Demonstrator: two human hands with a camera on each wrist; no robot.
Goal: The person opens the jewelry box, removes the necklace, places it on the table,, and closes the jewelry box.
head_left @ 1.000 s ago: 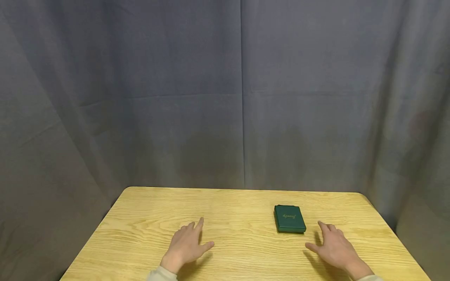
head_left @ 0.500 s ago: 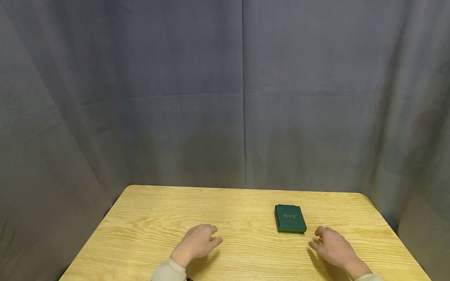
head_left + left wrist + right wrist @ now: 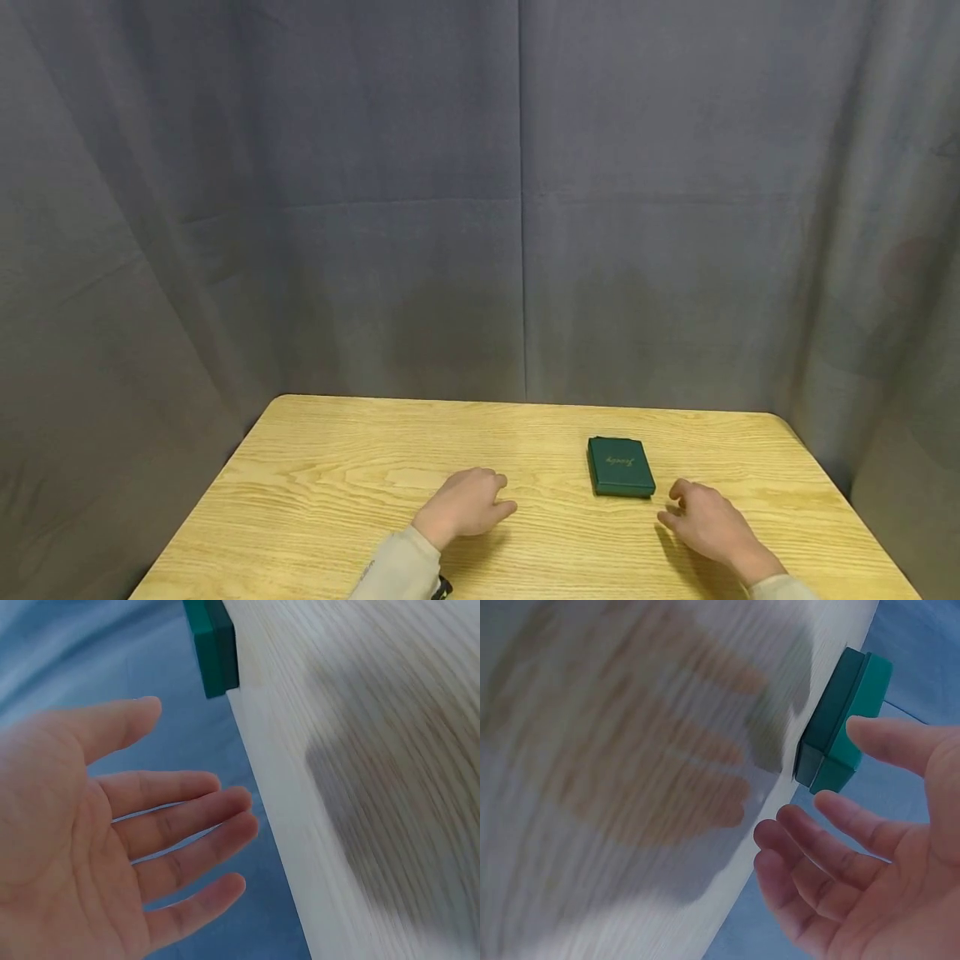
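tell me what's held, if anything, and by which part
Nothing: the left hand and right hand are empty, and the green box sits on the table.

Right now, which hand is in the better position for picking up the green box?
Probably the right hand: in the head view it is just off the near right corner of the green box, holding nothing. The left hand is free too, but clearly farther from the box.

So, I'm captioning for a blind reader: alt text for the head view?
A green box lies on a wooden table, a person's right hand near it, the left hand farther off, neither touching it. A grey curtain hangs behind.
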